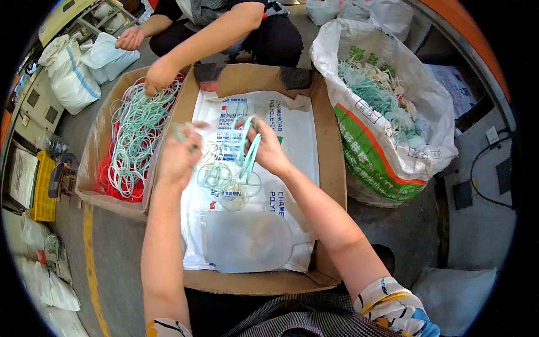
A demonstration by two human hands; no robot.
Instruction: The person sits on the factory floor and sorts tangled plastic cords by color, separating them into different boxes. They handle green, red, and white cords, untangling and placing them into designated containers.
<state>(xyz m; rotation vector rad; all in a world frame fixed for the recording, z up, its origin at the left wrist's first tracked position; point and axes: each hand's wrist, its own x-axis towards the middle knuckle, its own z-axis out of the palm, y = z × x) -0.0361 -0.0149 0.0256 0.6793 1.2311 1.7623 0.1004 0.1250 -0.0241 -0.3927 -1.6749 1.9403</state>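
A: Hands?
B: Right hand [268, 148] is grasping rings [251, 153], hanging over the bag [300, 137]; left hand [182, 150] is blurring, hold impossible to tell.
A: Method?
B: Ideally, right is fanning the rings; left is parting them singly.

The white sack [300, 160] carries pale green rings [224, 181] and a translucent plastic piece [247, 242].

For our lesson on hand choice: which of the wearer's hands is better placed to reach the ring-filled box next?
Probably the left hand: it is nearer the ring-filled box, while the right hand, farther off, holds pale green loops. The left is blurred, so its grip is unclear.
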